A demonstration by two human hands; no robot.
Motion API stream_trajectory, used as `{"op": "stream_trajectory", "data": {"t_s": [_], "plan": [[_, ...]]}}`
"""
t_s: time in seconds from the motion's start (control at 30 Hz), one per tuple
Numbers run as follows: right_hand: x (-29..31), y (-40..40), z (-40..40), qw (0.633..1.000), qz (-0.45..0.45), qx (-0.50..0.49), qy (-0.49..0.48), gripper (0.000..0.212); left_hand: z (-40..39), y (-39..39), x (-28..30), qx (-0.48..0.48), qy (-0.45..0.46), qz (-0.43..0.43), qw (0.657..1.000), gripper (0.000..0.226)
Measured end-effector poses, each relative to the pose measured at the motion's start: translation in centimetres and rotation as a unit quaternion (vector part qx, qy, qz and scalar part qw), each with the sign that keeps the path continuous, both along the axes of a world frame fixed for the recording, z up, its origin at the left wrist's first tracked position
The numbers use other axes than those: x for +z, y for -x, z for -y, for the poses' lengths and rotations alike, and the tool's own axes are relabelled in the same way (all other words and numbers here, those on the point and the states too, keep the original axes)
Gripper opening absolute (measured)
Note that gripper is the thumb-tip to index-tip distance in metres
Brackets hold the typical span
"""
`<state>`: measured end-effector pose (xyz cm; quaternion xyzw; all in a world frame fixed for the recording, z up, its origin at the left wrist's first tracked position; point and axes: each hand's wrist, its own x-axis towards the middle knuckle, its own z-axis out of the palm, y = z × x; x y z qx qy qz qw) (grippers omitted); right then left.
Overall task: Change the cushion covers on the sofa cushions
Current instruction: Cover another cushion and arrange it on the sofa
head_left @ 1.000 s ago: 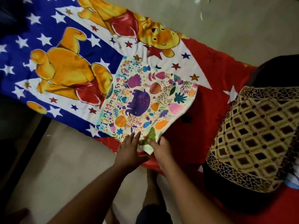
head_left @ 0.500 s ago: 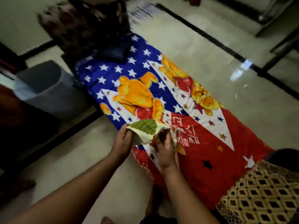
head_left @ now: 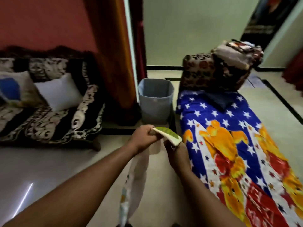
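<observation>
**Holding a fresh cover by its top edge, bare cushion up at ten o'clock**

Standing on a pale floor, a person holds a floral cushion cover (head_left: 168,135) in front of them; the left hand (head_left: 143,136) grips the cover's upper edge with curled fingers, and the right hand (head_left: 176,152) pinches the same edge just beside it, toward four o'clock; neither hand has spare room between its fingers; the rest of the cover hangs straight down from the grip toward six o'clock, its long axis vertical, swinging free between the forearms.

The plain white cushion (head_left: 58,92) that seems to need covering leans on the patterned sofa (head_left: 54,118), well apart from the hands at ten o'clock; a second cushion with a blue print (head_left: 12,89) sits beside it at nine o'clock; the left hand is the nearer one; judging from this, the next move calls for a turn to the left.

A grey bin (head_left: 155,102) stands at twelve o'clock; a star-printed bedsheet (head_left: 229,136) lies at three o'clock.
</observation>
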<state>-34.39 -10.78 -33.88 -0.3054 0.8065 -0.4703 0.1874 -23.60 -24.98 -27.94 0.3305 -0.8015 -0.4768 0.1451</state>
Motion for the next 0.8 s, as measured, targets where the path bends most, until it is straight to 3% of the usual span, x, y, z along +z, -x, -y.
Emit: {"op": "stream_trajectory", "data": {"t_s": [0.13,0.23,0.33,0.47,0.53,0.63,0.7,0.8], "plan": [[2.2,-7.1,7.0,0.997,-0.016,0.075,-0.002,0.018,5.4,-8.7,0.8,0.078,0.005,0.005,0.997,0.024],[2.6,-11.6,11.6,0.991,-0.023,0.129,0.01,0.025,7.8,-13.7,2.1,0.097,0.028,0.021,0.995,0.04],[-0.5,-13.7,17.0,0.977,-0.036,0.206,0.041,0.026,9.5,-17.7,3.4,0.098,0.1,0.083,0.987,0.037],[2.2,-17.5,21.3,0.982,0.009,0.187,0.01,0.013,12.2,-21.7,3.7,0.149,0.142,0.133,0.969,0.033],[3.7,-18.9,22.9,0.984,0.019,0.176,0.003,0.016,13.4,-23.3,3.7,0.167,0.193,0.168,0.952,0.034],[5.2,-20.0,25.5,0.977,-0.002,0.215,0.011,0.021,15.4,-25.0,3.8,0.178,0.338,0.258,0.887,0.035],[5.8,-20.4,27.4,0.972,-0.013,0.236,0.011,0.019,16.7,-25.7,3.9,0.198,0.388,0.285,0.854,0.036],[5.8,-19.9,30.1,0.958,-0.074,0.276,0.012,0.018,19.8,-26.3,4.3,0.222,0.357,0.263,0.868,0.034]]}}
